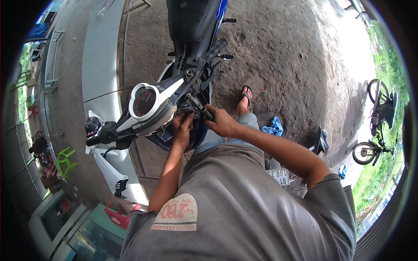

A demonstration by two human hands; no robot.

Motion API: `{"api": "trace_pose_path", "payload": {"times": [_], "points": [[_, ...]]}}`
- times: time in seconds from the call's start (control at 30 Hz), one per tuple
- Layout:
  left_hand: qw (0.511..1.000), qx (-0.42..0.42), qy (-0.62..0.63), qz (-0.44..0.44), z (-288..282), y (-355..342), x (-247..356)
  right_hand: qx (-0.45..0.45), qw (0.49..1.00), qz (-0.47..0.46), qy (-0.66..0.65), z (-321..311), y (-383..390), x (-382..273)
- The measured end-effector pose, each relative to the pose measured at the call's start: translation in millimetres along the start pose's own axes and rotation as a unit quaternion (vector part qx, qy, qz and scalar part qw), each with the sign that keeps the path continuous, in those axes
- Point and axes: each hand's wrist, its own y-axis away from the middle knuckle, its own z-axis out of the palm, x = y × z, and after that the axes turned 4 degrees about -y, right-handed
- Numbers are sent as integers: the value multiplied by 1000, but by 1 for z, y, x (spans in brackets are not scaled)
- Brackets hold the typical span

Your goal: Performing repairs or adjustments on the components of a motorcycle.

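A motorbike with a blue and black body (191, 19) stands in front of me, its round dial in a white surround (143, 100) at centre left. My right hand (220, 122) is closed on a dark-handled metal tool (202, 108) that reaches into the steering column below the dial. My left hand (183, 130) has its fingers curled under the instrument housing, beside the tool's lower side; what they hold is hidden. A dark blue panel (198, 139) sits behind my hands.
A white fairing piece (106, 167) lies at left, near a green chair (65, 163) and a red crate (117, 209). At right lie a blue cloth (272, 126), a black part (321, 139) and a number plate (278, 176). Another motorbike (379, 122) stands at far right.
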Motion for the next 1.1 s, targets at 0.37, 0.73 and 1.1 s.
{"api": "trace_pose_path", "payload": {"times": [0.37, 0.73, 1.1], "points": [[985, -5, 174, -22, 22, 5, 22, 48, 995, -55, -66, 3, 3, -4], [948, 52, 301, -92, 38, -13, 16, -131, 909, 345, -194, -46, 0, -120], [931, -25, 325, -166, 23, -28, 6, 38, 994, -92, -47, 1, 4, -7]]}}
